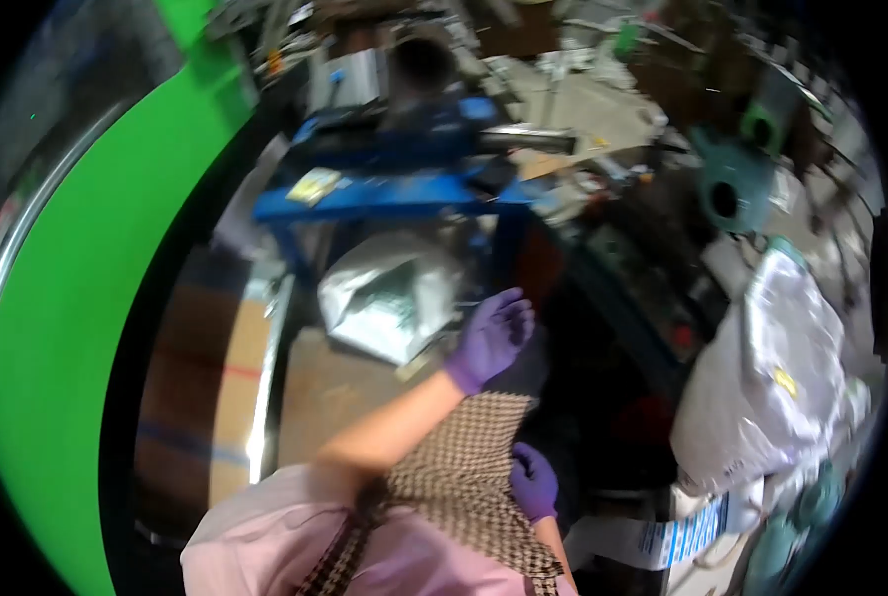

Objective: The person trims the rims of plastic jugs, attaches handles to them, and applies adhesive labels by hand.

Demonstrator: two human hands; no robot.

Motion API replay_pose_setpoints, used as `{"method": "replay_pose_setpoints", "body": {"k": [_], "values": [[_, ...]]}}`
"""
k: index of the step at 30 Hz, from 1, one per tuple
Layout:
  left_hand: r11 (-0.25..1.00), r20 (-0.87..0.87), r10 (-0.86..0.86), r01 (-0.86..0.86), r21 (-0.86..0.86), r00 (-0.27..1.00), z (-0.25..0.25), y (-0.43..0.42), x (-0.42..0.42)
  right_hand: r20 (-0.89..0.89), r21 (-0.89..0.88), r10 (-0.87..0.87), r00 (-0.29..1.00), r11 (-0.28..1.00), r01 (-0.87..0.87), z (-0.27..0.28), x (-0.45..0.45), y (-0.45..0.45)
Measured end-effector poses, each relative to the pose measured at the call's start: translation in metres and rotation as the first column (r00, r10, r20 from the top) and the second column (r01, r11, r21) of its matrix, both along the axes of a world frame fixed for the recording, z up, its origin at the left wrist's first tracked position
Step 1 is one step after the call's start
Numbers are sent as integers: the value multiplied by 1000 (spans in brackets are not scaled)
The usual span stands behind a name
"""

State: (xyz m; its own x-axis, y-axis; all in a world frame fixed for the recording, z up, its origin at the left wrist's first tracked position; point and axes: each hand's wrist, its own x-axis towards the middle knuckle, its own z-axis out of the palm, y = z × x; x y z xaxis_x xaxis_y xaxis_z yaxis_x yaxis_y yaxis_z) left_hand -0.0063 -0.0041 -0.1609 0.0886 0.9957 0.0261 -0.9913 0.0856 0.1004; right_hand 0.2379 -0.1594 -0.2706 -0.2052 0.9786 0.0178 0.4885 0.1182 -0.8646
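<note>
My left hand [491, 338], in a purple glove, is held out in front of my body at mid-view. Its fingers are loosely bent and apart, with nothing visible in them. Behind it, a crumpled silvery-white sack [392, 296] sits low by a blue metal bench [394, 196]. Close to my checked apron [464, 437], my right hand [533, 482] hangs in another purple glove. Its fingers are slightly curled and partly hidden, and I see no object in it.
A bright green panel [76, 248] with a metal rim curves along the left. On the right stand a full whitish bag [757, 387] and a green machine part [734, 184]. A metal cylinder [528, 139] lies on the bench, with cluttered scraps [593, 104] behind.
</note>
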Motion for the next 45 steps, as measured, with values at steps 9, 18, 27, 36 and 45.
{"method": "replay_pose_setpoints", "body": {"k": [9,18,27,36,45], "values": [[706,-950,200,-707,-30,239,-161,-137,-195,-198,-100,10,980,995,-30,-8,5,4],[487,-236,-814,-845,219,-530,-210,-374,-304,-183,-172,31,983,983,-63,4,0,7],[145,-386,-919,-980,-137,-82,-226,-379,-301,-167,-141,70,984,986,-94,-9,2,11],[146,-888,-441,-987,71,-129,-335,-427,-381,-203,-188,62,977,977,-101,-1,5,12],[-38,-438,867,-843,-537,240,-181,-517,-382,-214,-157,34,976,985,-69,-2,3,9]]}}
